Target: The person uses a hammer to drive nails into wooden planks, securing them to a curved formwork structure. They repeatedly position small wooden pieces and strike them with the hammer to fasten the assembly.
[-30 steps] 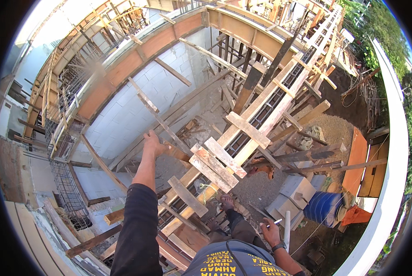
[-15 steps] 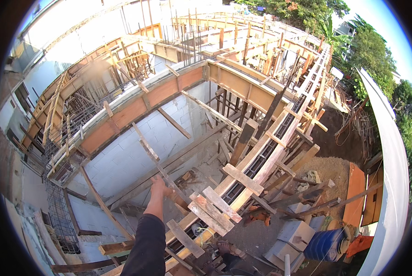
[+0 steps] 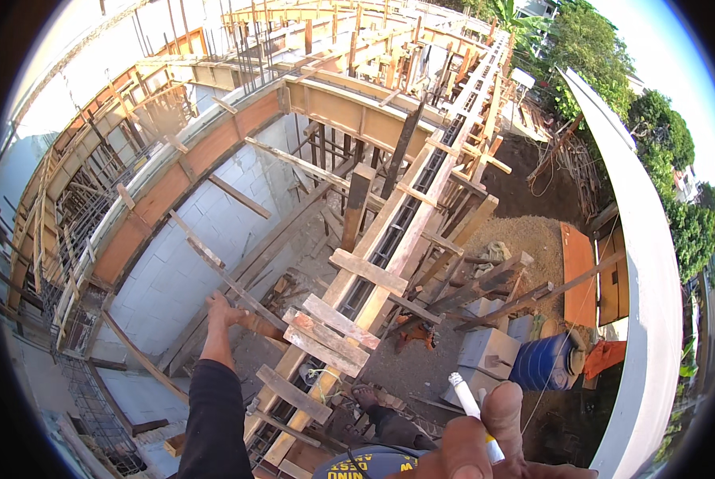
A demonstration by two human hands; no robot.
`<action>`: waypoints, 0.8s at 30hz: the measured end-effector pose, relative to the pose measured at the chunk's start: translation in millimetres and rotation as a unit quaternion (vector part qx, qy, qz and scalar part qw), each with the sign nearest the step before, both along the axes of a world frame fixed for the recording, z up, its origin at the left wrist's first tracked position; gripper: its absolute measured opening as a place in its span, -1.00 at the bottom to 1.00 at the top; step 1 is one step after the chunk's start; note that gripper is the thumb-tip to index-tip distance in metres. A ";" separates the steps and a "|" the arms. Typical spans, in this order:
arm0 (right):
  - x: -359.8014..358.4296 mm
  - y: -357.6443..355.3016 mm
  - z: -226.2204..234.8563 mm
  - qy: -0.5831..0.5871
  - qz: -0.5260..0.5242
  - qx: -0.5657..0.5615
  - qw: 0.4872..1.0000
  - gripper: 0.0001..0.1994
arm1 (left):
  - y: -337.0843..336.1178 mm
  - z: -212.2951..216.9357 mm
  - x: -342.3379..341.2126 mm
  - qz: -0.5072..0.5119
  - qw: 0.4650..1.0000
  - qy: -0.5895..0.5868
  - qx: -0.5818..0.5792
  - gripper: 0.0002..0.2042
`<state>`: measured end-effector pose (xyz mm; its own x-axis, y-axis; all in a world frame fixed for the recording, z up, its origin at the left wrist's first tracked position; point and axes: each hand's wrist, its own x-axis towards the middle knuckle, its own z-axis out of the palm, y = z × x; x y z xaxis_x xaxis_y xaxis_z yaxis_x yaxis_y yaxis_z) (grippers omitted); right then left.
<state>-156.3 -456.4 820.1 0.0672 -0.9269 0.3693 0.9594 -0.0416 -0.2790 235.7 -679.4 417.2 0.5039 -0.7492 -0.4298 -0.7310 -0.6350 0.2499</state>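
At the left of the beam, my left hand (image 3: 224, 311) is at the end of a brown timber (image 3: 258, 324), apparently closed round it; most of its fingers are turned away. My dark-sleeved left forearm reaches up from the lower edge. Close to the camera at the lower right, my right hand (image 3: 467, 451) pinches a white cigarette (image 3: 464, 396) between its fingers, tilted up to the left. Between the hands runs a long wooden beam form (image 3: 363, 283) with steel bars inside. Short boards (image 3: 325, 342) lie across it.
A pale block wall (image 3: 190, 271) stands left of a deep pit. Slanting props (image 3: 359, 203) rise beside the beam. To the right are a blue drum (image 3: 539, 362), grey boxes (image 3: 485, 353), a sand heap (image 3: 525, 251) and a long pale sheet edge (image 3: 637, 239). My foot (image 3: 365, 397) shows below.
The view has shifted right, so the structure sits further left. My right hand with the cigarette has come into sight at the lower right. My left hand remains at the timber.
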 end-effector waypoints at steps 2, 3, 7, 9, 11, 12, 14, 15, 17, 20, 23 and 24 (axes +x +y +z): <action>13.3 -12.5 8.7 -0.132 0.123 0.003 0.984 0.11 | 29.7 -4.6 49.0 0.030 0.999 -0.015 -0.005 0.24; 13.0 -3.7 -6.3 -0.147 0.105 -0.027 0.983 0.18 | 14.2 -10.7 30.3 0.009 1.000 -0.005 -0.017 0.21; 16.9 -1.0 -58.7 -0.160 0.096 -0.106 0.977 0.30 | -5.7 5.0 -15.4 -0.023 0.999 0.010 -0.022 0.10; 15.6 -15.9 -70.2 -0.143 0.121 -0.074 0.980 0.29 | 17.5 14.8 14.8 -0.012 0.999 -0.011 -0.030 0.06; 1.4 -24.8 -71.9 0.001 0.016 0.005 1.000 0.18 | -9.2 -4.6 -18.5 -0.047 0.998 0.029 -0.044 0.06; -2.4 -40.3 -100.2 0.049 -0.010 0.060 0.997 0.12 | 23.9 2.1 26.6 -0.017 0.999 -0.001 -0.031 0.06; -34.5 -53.7 -157.2 0.188 -0.093 0.118 0.971 0.05 | 41.4 8.0 61.3 -0.009 0.998 -0.019 -0.054 0.06; -62.7 -51.1 -187.6 0.304 -0.159 0.192 0.919 -0.03 | 19.8 -13.5 44.5 -0.031 0.997 0.012 -0.069 0.06; -121.1 -31.7 -267.2 0.428 -0.210 0.357 0.803 -0.23 | 1.8 -21.0 25.5 -0.031 0.998 0.021 -0.051 0.07; -173.3 47.3 -413.4 0.491 -0.151 0.569 0.642 -0.49 | 12.9 -13.8 63.4 0.003 0.998 0.025 -0.052 0.08; -214.8 206.2 -547.9 0.606 -0.148 0.612 0.487 -0.50 | 0.2 3.1 14.6 0.025 0.998 0.056 -0.013 0.00; -215.4 259.0 -576.9 0.663 -0.106 0.620 0.406 -0.50 | -4.1 -7.5 29.8 0.018 0.999 0.034 -0.009 -0.05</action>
<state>-371.7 -197.4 243.1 -0.6851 -0.3818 -0.6204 -0.0559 0.8767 -0.4778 265.5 -683.5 409.7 0.5006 -0.7392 -0.4507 -0.6893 -0.6552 0.3092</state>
